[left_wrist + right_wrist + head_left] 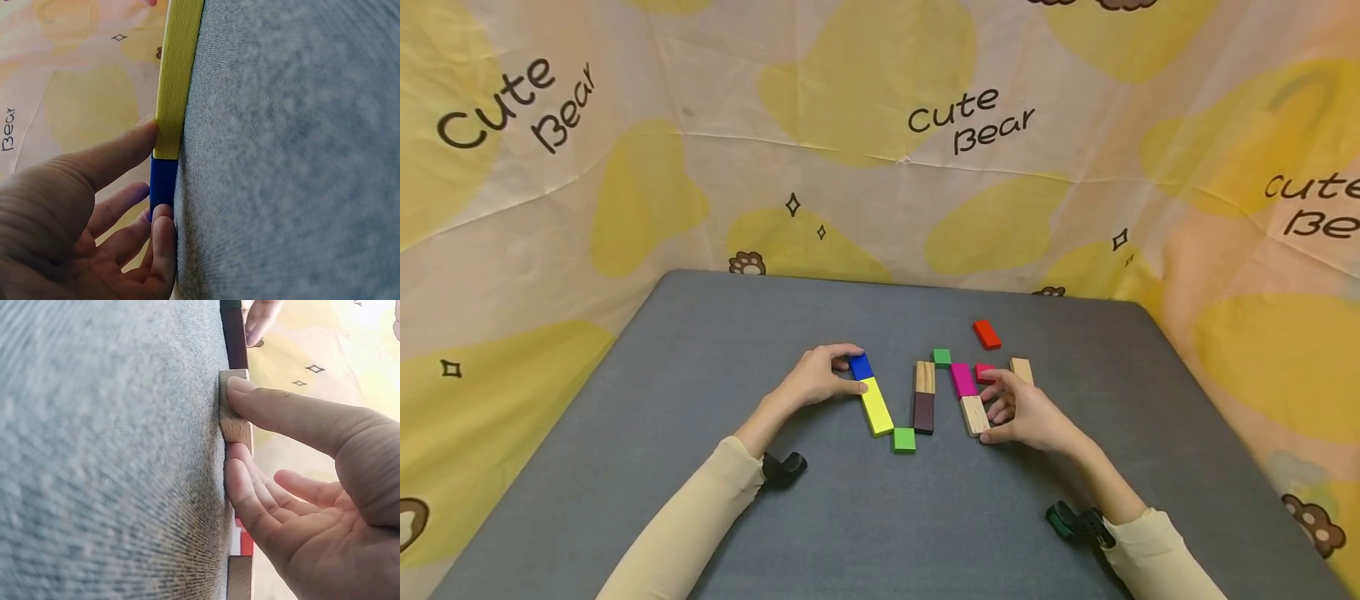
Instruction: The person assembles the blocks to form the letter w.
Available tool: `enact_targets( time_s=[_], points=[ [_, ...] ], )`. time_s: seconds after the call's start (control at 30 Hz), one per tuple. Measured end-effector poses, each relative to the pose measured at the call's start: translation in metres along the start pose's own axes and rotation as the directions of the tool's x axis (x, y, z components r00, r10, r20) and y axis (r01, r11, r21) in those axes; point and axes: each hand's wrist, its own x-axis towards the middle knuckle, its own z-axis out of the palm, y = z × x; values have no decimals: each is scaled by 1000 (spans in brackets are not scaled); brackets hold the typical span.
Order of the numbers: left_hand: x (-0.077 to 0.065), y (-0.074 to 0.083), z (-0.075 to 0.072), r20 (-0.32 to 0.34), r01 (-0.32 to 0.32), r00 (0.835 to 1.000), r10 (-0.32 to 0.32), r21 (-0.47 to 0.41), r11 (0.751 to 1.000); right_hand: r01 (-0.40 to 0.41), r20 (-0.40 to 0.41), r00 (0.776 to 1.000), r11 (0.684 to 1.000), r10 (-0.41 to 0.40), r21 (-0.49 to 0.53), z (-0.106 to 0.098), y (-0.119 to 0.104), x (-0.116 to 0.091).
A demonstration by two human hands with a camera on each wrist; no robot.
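Note:
On the grey table lies a zigzag of small wooden blocks. My left hand [814,375] is at its left end, thumb against the yellow block [877,407] near the joint and fingers curled about the far end of the blue block [861,366]. The thumb and curled fingers also show in the left wrist view beside the blue block [164,184]. With thumb and fingertips my right hand [1028,415] pinches a pale wood block [973,415], thumb at its near end. A magenta block [963,380] lies end to end with it.
Green blocks [904,441] sit at the zigzag's corners. Between them lie a dark brown block [924,414] and a striped wood block [926,377]. Beyond the right hand are a pinkish-red block [984,372], an orange-red block [987,334] and another pale block [1022,371].

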Motion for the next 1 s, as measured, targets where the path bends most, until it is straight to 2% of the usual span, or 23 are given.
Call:
enact_targets(
  time_s=[0.63, 1.0],
  points=[
    [1, 0, 1, -1, 2, 1000, -2, 11, 1000, -1, 14, 1000, 1000, 1, 31, 1, 1, 0],
    [0, -1, 1, -4, 1, 1000, -1, 10, 1000, 4, -10, 1000, 1000, -4, -8, 4, 0, 1]
  ],
)
